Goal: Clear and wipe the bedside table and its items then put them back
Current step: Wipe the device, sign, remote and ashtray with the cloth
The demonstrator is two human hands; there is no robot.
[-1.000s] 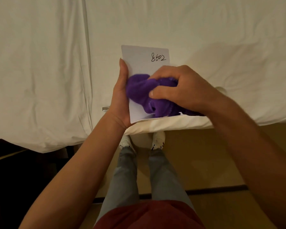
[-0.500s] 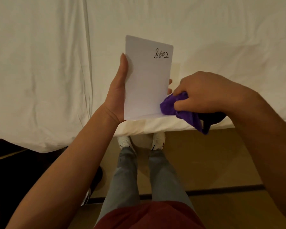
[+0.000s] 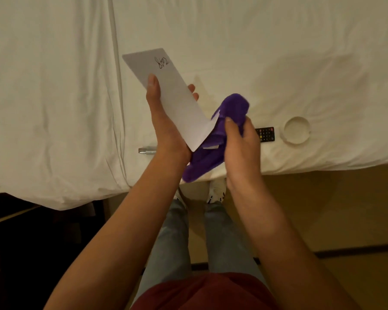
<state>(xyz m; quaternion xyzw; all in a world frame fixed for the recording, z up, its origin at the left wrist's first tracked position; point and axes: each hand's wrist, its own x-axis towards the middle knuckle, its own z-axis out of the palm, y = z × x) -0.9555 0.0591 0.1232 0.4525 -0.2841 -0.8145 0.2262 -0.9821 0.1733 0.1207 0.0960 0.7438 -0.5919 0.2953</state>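
L hand (image 3: pixel 166 121) pinches card (image 3: pixel 173 95), thumb on top, fingers behind; we hold it above bed (image 3: pixel 278 52). R hand (image 3: pixel 240 144) grips cloth (image 3: pixel 213 144) at card's near corner. Risk: cloth drag could crease corner or pull card loose. Long axis runs far-left to near-right, written end far.

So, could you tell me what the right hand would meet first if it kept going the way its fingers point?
Probably the white bed sheet; the right hand points up-image with the purple cloth. Depth is unclear.
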